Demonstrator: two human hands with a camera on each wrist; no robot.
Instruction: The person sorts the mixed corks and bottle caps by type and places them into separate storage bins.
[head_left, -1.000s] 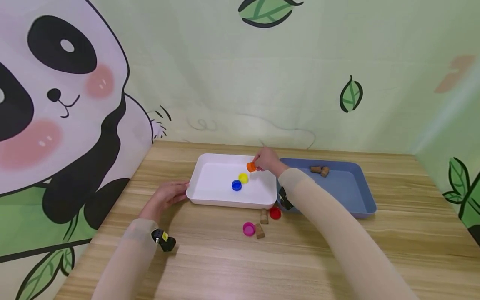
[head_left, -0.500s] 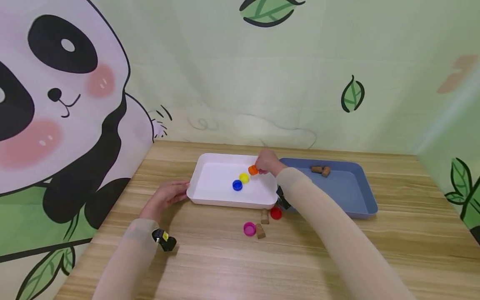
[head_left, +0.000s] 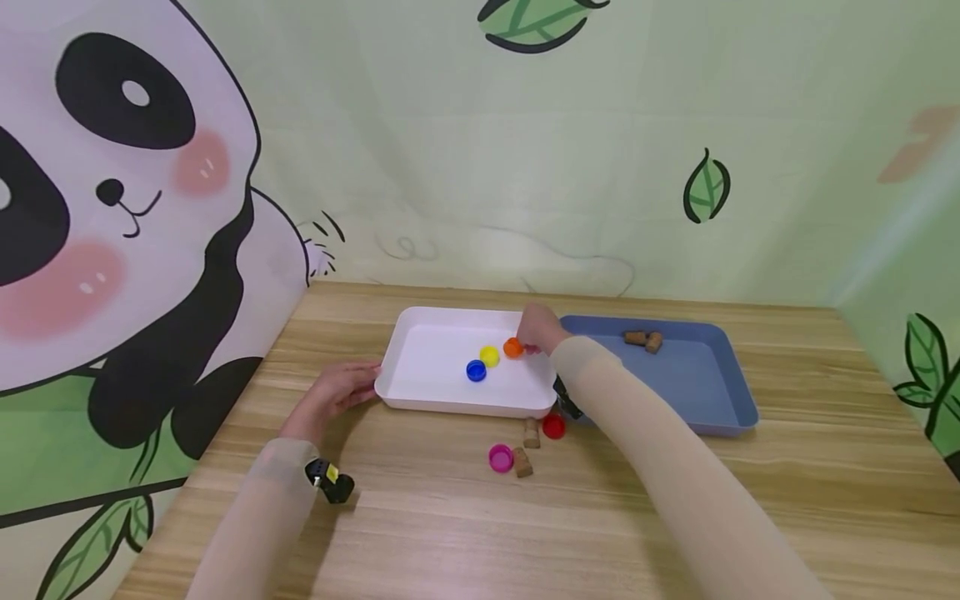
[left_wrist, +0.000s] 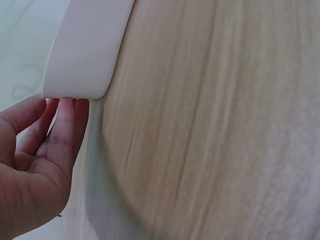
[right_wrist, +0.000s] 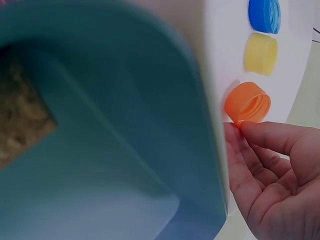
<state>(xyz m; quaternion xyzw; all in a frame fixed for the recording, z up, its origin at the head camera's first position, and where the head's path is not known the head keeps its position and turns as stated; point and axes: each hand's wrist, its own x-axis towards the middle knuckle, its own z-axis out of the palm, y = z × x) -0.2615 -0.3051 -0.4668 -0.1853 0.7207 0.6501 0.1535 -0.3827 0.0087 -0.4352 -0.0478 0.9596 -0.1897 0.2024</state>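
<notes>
My right hand (head_left: 542,330) reaches over the right end of the white tray (head_left: 435,398). Between thumb and fingertip it pinches the rim of an orange bottle cap (right_wrist: 247,102), which is tilted with its threaded inside partly showing. Beside that cap in the tray are a yellow bottle cap (head_left: 489,357) and a blue bottle cap (head_left: 476,371), forming a slanting row. At the tray's left end, my left hand (head_left: 339,393) touches the outer wall; the left wrist view has its fingers fairly straight, fingertips (left_wrist: 65,106) against the white edge.
A blue tray (head_left: 738,392) stands right beside the white one, holding two corks (head_left: 645,339) at the back. On the wooden table (head_left: 420,517) in front lie a red cap (head_left: 554,427), a pink cap (head_left: 501,458) and two more corks (head_left: 527,448). A panda-printed backdrop rises behind.
My right hand has lowered the orange cap toward the tray floor, slightly rightward and nearer, beside the yellow cap. The left hand stays at the tray's end.
</notes>
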